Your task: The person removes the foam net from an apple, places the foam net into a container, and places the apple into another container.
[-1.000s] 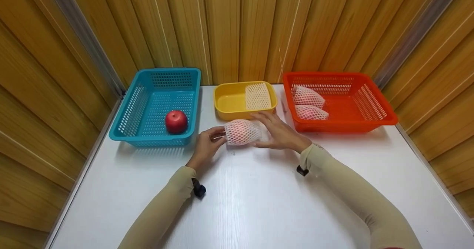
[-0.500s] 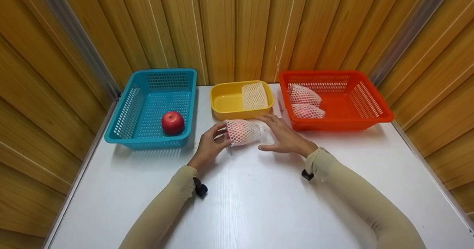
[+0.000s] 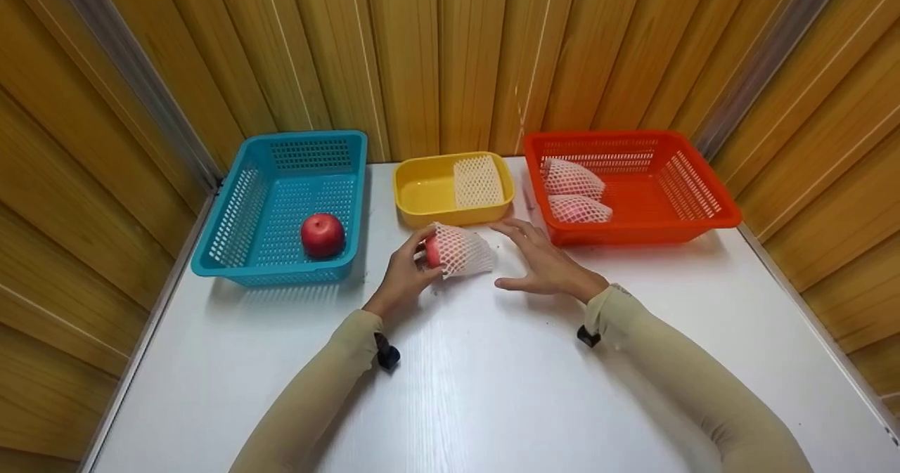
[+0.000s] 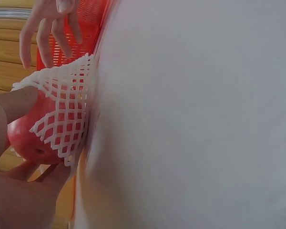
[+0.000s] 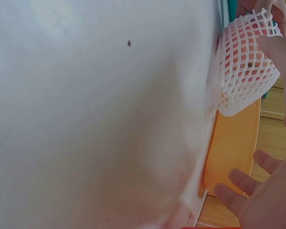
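Note:
A red apple (image 4: 25, 136) lies partly inside a white foam net sleeve (image 3: 465, 251), in the middle of the table before the yellow tub. Its bare end points toward my left hand (image 3: 403, 275), whose thumb and fingers grip that end and the edge of the net. The net's other end tapers toward the right. My right hand (image 3: 547, 266) hovers on that side with fingers spread and nothing in them. In the head view a gap separates it from the net. From the right wrist, the thumb overlaps the net (image 5: 243, 62) in view.
A blue basket (image 3: 281, 276) at the left holds another red apple (image 3: 323, 235). The yellow tub (image 3: 453, 216), back centre, holds flat foam nets (image 3: 479, 181). At the right, a red basket (image 3: 647, 232) contains two net-wrapped fruits (image 3: 579, 208). Wooden panels stand behind.
The net has slid off the apple's left end, baring red skin by my left hand. My right hand has drawn back a little to the right, away from the net.

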`<state>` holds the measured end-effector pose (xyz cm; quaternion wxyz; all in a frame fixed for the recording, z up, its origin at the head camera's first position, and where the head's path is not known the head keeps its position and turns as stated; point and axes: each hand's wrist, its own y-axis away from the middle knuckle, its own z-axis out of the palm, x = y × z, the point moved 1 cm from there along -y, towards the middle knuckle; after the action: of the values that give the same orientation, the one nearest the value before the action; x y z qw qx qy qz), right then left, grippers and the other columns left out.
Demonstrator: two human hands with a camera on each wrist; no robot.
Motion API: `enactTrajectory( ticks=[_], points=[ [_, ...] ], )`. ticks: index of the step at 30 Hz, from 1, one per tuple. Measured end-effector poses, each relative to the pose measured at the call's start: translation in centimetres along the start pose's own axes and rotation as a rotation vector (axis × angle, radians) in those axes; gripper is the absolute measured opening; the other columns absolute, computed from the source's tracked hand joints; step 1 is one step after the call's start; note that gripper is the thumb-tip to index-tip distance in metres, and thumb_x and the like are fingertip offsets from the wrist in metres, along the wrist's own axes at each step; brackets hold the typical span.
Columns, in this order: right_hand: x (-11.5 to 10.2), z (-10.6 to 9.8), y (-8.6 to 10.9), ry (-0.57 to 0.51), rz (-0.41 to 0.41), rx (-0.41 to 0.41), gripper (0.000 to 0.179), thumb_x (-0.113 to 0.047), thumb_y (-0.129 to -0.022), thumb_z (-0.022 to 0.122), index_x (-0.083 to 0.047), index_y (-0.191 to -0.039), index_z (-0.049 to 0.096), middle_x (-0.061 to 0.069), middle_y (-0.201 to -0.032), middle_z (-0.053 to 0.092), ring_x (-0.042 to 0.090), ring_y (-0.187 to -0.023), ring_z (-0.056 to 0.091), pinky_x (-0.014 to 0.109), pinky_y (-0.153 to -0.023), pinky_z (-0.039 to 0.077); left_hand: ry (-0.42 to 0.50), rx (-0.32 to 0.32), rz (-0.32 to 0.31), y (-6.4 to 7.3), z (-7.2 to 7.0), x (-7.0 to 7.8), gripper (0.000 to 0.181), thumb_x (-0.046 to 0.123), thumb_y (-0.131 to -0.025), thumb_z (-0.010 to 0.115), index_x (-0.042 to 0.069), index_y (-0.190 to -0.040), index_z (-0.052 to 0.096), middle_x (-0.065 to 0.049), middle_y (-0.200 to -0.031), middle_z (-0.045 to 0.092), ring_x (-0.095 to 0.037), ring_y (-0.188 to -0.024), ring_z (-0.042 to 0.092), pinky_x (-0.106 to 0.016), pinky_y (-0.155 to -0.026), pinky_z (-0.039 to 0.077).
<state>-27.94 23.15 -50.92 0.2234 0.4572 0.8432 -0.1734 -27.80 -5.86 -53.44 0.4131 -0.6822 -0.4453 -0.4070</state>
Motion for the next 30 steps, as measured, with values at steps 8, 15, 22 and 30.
enactTrajectory(
  ticks=[8, 15, 22, 30],
  points=[
    [-0.03, -0.06, 0.15, 0.001, -0.006, 0.000, 0.099, -0.051, -0.080, 0.085, -0.032, -0.160, 0.029, -0.001, -0.163, 0.026, 0.027, -0.150, 0.026, 0.063, -0.111, 0.038, -0.025, 0.014, -0.025, -0.27, 0.22, -0.15, 0.076, -0.011, -0.083, 0.075, 0.008, -0.150, 0.047, -0.014, -0.151, 0.050, -0.033, -0.129, 0.054, -0.041, -0.108, 0.048],
    [0.10, 0.00, 0.23, 0.007, -0.011, 0.002, 0.097, -0.054, -0.081, 0.083, -0.032, -0.160, 0.029, -0.001, -0.163, 0.026, 0.026, -0.150, 0.026, 0.063, -0.112, 0.038, -0.024, 0.018, -0.020, -0.27, 0.18, -0.17, 0.075, -0.013, -0.080, 0.075, 0.005, -0.148, 0.048, -0.016, -0.148, 0.051, -0.034, -0.125, 0.056, -0.042, -0.104, 0.051],
    [0.06, 0.03, 0.15, 0.022, -0.047, 0.014, 0.098, -0.055, -0.081, 0.082, -0.029, -0.160, 0.030, 0.002, -0.163, 0.027, 0.027, -0.149, 0.027, 0.062, -0.112, 0.038, -0.029, 0.003, -0.053, -0.13, 0.17, -0.15, 0.076, -0.010, -0.080, 0.078, 0.007, -0.147, 0.046, -0.014, -0.148, 0.051, -0.032, -0.127, 0.056, -0.041, -0.107, 0.049],
    [-0.01, 0.19, -0.27, 0.013, -0.035, 0.003, 0.099, -0.048, -0.081, 0.086, -0.028, -0.160, 0.030, 0.002, -0.163, 0.027, 0.028, -0.149, 0.028, 0.060, -0.116, 0.034, -0.033, -0.005, -0.073, -0.15, 0.30, -0.38, 0.077, -0.009, -0.080, 0.079, 0.010, -0.146, 0.046, -0.011, -0.148, 0.050, -0.029, -0.126, 0.056, -0.039, -0.107, 0.049]
  ],
)
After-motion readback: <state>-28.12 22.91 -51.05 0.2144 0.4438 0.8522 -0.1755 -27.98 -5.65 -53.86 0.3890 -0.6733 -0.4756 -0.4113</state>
